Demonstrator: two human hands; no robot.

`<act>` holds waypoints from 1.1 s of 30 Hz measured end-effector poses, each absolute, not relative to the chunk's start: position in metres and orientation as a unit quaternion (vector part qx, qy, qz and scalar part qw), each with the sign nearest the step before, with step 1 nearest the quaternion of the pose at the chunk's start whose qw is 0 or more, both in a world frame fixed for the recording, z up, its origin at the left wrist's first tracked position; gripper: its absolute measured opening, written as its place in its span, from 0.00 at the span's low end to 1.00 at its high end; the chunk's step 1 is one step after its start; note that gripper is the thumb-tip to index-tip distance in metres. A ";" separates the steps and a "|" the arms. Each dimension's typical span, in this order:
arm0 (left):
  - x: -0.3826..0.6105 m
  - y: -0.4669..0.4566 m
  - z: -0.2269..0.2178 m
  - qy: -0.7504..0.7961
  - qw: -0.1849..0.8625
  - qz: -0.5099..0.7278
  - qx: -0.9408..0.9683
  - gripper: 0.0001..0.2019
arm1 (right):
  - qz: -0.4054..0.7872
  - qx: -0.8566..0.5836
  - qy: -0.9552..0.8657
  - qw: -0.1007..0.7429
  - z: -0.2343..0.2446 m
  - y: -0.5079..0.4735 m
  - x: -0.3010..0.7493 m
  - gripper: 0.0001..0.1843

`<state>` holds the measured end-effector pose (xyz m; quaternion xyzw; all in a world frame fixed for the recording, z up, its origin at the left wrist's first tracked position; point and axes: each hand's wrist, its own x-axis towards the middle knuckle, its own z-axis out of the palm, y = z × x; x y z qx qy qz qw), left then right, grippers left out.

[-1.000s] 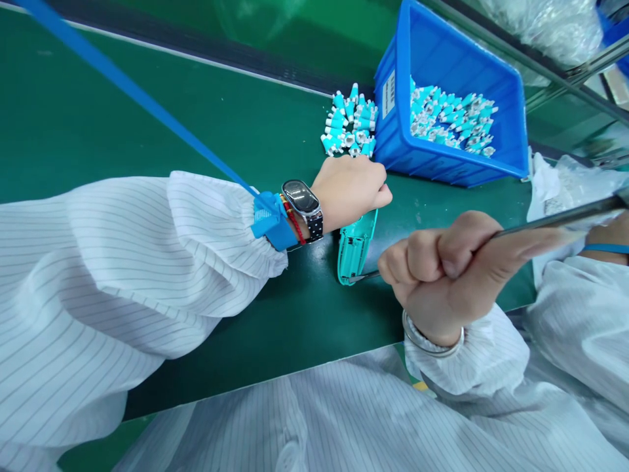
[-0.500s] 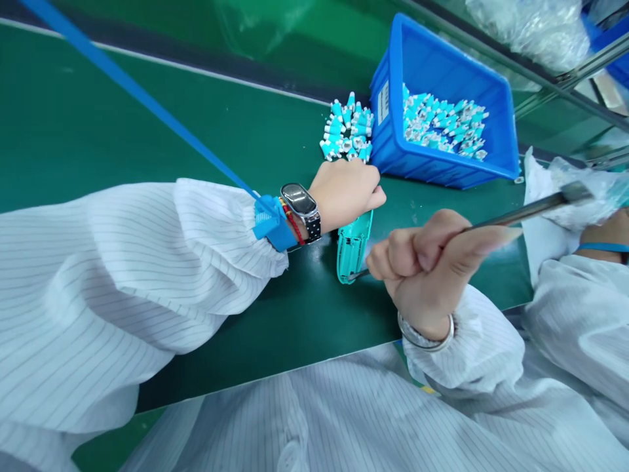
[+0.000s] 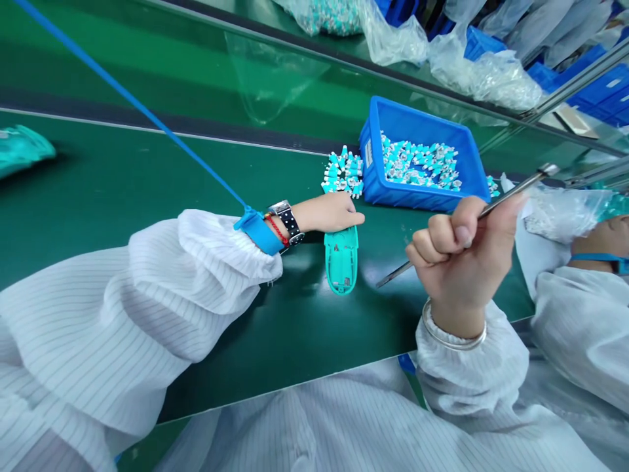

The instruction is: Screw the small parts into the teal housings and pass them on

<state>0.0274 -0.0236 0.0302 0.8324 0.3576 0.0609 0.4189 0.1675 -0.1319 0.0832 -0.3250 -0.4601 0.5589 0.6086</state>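
My left hand (image 3: 330, 212) rests on the far end of a teal plastic housing (image 3: 341, 258) that lies open side up on the green belt, fingers curled over its end. In a fist, my right hand (image 3: 459, 254) grips long metal tweezers (image 3: 511, 191); their tip (image 3: 381, 284) hovers just right of the housing, apart from it. A watch and a blue wrist strap (image 3: 259, 230) with a blue cord sit on my left wrist.
A blue bin (image 3: 417, 190) of small teal and white parts stands behind the housing, with a loose pile of the same parts (image 3: 343, 174) at its left. Another person's hand and sleeve (image 3: 590, 288) are at the right. A teal piece (image 3: 22, 149) lies far left.
The tweezers' tip has pulled back to the right, off the housing's near end. My head has lifted, so more of the belt and the shelf behind shows.
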 end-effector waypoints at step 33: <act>0.003 -0.046 0.020 0.378 0.568 0.138 0.718 0.21 | 0.115 -0.653 -0.732 0.157 0.013 -0.029 0.148 0.17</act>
